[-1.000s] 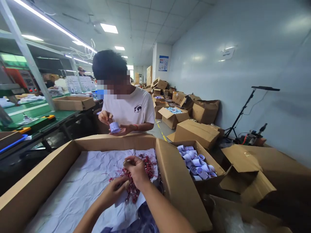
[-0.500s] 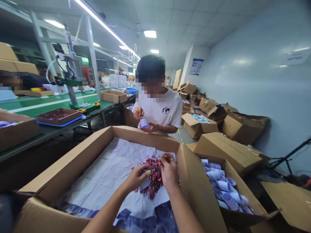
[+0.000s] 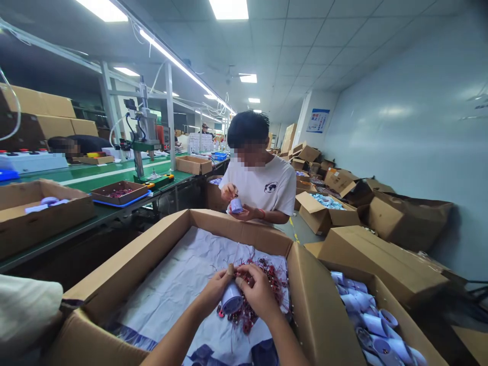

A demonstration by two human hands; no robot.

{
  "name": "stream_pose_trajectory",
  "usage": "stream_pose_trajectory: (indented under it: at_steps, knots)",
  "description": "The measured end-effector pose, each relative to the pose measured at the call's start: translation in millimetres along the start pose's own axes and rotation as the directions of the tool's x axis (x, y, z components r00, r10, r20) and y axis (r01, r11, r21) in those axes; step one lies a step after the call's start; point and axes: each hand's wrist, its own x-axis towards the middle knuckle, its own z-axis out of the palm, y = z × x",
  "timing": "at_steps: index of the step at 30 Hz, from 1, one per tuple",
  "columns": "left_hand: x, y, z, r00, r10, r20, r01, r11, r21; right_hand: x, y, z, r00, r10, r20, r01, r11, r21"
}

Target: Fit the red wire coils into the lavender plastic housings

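My left hand (image 3: 212, 292) grips a small pale purple cup-shaped part (image 3: 231, 297) over a large open cardboard box (image 3: 160, 243) lined with crumpled white paper. My right hand (image 3: 258, 294) pinches at the top of that part, right above a tangled pile of small red wired coils (image 3: 272, 277). Whether a coil is between my right fingers cannot be made out. Both forearms reach in from the bottom edge.
A person in a white T-shirt (image 3: 263, 187) stands across the box holding a similar purple part (image 3: 236, 205). A box of purple parts (image 3: 375, 325) sits at my right. A green workbench (image 3: 95, 183) with trays and a press runs along the left. Many cartons line the right wall.
My head turned left and up. My hands came together and the left hand now holds a purple part that was not visible before.
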Motion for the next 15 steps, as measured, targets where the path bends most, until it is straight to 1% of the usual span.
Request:
stream_pose_trajectory:
  at_steps: [2, 6, 11, 15]
  knots:
    - [1.1, -3.6, -1.1, 1.0, -0.015, 0.0, 0.015, 1.0, 0.024, -1.3, -0.6, 3.1, 0.999, -0.019, 0.031, 0.02, 0.999, -0.041]
    - [3.6, -9.1, -2.0, 0.999, -0.042, 0.018, 0.041, 0.996, 0.075, -2.0, 3.1, 5.0, 0.999, -0.019, 0.041, 0.024, 0.993, -0.113]
    - [2.3, -8.4, -1.5, 0.997, -0.082, -0.003, 0.083, 0.996, 0.029, -2.4, 8.2, 7.5, 0.999, -0.031, 0.034, 0.036, 0.985, -0.169]
    - [-1.6, -5.7, -0.6, 0.995, -0.093, 0.021, 0.094, 0.995, -0.019, -4.1, 9.8, 11.7, 0.997, -0.073, 0.022, 0.076, 0.983, -0.164]
